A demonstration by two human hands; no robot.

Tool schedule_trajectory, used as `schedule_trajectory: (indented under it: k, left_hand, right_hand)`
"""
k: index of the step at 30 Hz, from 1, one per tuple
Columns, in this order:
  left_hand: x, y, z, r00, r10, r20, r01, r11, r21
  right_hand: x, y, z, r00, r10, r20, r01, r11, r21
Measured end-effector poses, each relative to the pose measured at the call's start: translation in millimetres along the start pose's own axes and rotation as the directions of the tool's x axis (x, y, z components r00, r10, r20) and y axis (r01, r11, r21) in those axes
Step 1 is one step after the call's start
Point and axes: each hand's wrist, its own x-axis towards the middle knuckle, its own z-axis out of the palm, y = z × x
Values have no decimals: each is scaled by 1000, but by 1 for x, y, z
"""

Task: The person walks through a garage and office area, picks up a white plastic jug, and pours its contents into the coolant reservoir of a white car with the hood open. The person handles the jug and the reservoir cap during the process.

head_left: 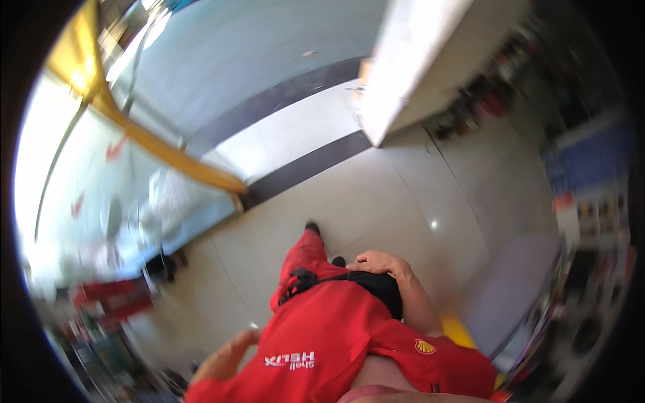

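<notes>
My right hand is in front of my waist, beside a black waist bag. Its fingers are loosely bent, with the thumb apart, and nothing shows in them. My left arm hangs at my left side; the left hand is mostly hidden behind the red shirt, so its fingers cannot be made out. Red trousers and dark shoes show below, one foot ahead of the other on the tiled floor.
Ahead is a doorway with a white and dark sill. A yellow-framed glass panel stands left, a white upright panel right of it. A grey flat-topped surface is close on my right. Blurred goods crowd the left.
</notes>
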Motion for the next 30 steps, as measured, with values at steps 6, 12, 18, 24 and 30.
schedule_trajectory:
  k: [6, 12, 18, 24, 30]
  left_hand:
    - [31, 76, -6, 991, 70, -115, -93, 972, -215]
    - [75, 137, -61, 963, 107, -247, -184, 931, -316]
    - [96, 211, -105, 931, 78, -355, -238, 869, -433]
    - [131, 280, -136, 854, 16, -520, -325, 798, -508]
    - [187, 342, -201, 854, -235, -465, -268, 567, -779]
  right_hand:
    - [58, -27, -106, 994, 88, 67, -79, 989, -124]
    - [115, -85, -231, 997, 64, 45, -56, 986, -158]
    - [183, -152, -313, 977, -11, 213, 58, 975, -214]
    - [262, -222, -380, 953, -32, 301, 178, 864, -472]
    - [347, -285, -466, 900, -47, 434, 335, 712, -617]
